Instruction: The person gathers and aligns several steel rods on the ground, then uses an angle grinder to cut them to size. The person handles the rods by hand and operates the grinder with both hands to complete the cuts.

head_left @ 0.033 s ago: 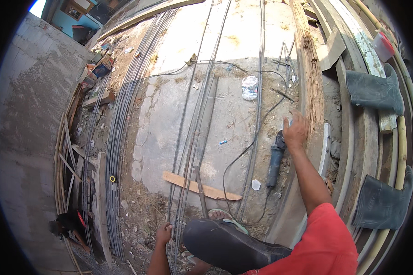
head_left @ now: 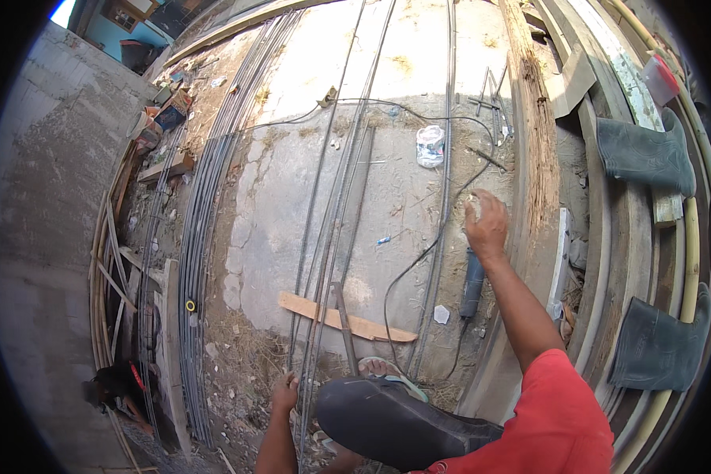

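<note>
My left hand (head_left: 284,392) is closed around a thin steel reinforcing bar (head_left: 305,261), low in the view beside my bent knee. My right hand (head_left: 488,223) is out to the right, its fingers curled around a small pale lump (head_left: 473,206) whose kind I cannot make out. Under that hand and wrist lies a blue-grey angle grinder (head_left: 472,286), its head hidden by the hand. Across the bars sits a piece of light wooden board (head_left: 347,317), with a flat metal strip (head_left: 344,328) crossing it near my sandalled foot (head_left: 381,368).
A black cable (head_left: 407,276) loops over the concrete. More bars (head_left: 205,229) lie bundled to the left, near a crouching person (head_left: 126,395). Weathered timbers (head_left: 533,134) and dark rubber boots (head_left: 648,154) line the right. A crumpled plastic bag (head_left: 430,148) lies ahead.
My right hand has moved slightly left, and its spread fingers have closed around the pale lump. My left hand keeps its grip on the bar.
</note>
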`<state>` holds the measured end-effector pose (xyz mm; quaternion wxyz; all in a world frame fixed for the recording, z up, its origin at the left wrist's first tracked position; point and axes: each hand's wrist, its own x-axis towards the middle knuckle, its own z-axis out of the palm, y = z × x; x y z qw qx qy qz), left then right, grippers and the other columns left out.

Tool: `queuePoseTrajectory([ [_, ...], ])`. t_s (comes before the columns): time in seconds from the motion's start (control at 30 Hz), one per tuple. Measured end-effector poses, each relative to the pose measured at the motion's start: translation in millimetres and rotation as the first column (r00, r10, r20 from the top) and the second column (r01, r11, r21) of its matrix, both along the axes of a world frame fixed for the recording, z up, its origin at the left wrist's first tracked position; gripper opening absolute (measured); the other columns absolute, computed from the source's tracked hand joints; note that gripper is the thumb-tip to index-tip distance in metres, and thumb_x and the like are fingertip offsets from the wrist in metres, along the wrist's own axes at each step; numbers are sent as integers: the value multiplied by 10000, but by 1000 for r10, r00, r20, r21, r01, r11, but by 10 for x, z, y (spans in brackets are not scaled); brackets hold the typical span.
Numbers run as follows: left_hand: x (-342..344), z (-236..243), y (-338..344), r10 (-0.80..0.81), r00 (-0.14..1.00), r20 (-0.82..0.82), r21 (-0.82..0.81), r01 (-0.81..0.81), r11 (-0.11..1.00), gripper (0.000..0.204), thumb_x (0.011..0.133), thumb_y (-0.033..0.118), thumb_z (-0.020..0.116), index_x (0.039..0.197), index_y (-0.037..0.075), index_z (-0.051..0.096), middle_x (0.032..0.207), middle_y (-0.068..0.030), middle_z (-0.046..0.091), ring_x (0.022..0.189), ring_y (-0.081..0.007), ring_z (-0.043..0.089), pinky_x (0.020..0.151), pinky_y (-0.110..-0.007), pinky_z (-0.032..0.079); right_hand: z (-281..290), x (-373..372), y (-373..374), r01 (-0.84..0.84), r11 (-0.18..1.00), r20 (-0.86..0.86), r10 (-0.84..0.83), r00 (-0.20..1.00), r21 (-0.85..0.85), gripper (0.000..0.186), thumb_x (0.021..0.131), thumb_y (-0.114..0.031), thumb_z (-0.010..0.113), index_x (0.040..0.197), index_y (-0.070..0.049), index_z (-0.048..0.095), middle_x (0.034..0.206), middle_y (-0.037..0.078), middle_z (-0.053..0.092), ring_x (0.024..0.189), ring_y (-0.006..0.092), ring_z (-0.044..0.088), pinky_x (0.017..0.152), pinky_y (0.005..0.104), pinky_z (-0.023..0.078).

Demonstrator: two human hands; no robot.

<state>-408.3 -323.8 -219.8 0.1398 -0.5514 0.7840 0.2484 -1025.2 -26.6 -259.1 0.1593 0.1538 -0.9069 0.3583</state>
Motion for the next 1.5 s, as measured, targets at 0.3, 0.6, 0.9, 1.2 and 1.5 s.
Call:
queuePoseTrajectory([
  [0.3,-615,-1691,-280,33,982,-188,-82,-49,995,401,1019,246,605,1377,66,612,1339,-237,638,1251,-425,594,1062,-483,455,-1094,1459,-3275,-181,964,744,266,613,-195,588,960,-450,665,1261,54,653,1201,271,705,1086,391,703,968,422,533],
  [0.6,-597,-1679,-759,229,938,-259,348,-131,928,359,997,284,689,1271,53,716,861,-84,714,776,-205,633,724,-363,512,-1492,1703,-3679,463,569,689,711,138,-680,243,1068,-251,594,1078,-16,655,1050,119,747,841,174,714,650,321,570],
  [0.9,-722,-1626,-736,270,933,-237,401,-159,902,347,957,268,753,1225,48,757,906,-38,728,766,-134,603,709,-322,507,-1487,1720,-3588,367,638,727,658,195,-676,239,1046,-203,626,1045,34,656,962,118,760,810,182,733,661,314,583],
  [1.2,-627,-1608,-745,269,930,-252,382,-160,910,351,948,256,761,1245,69,752,1052,-81,764,934,-163,660,878,-323,521,-1452,1792,-3633,396,629,729,658,189,-669,253,1061,-213,605,1080,36,652,964,143,744,762,189,688,609,325,538],
  [1.5,-719,-1486,-694,313,919,-241,405,-198,893,330,966,264,744,1235,73,759,881,2,702,712,-97,558,657,-285,479,-1460,1762,-3597,437,607,725,665,177,-663,219,1055,-174,610,1011,37,653,902,131,735,712,182,674,578,314,520],
])
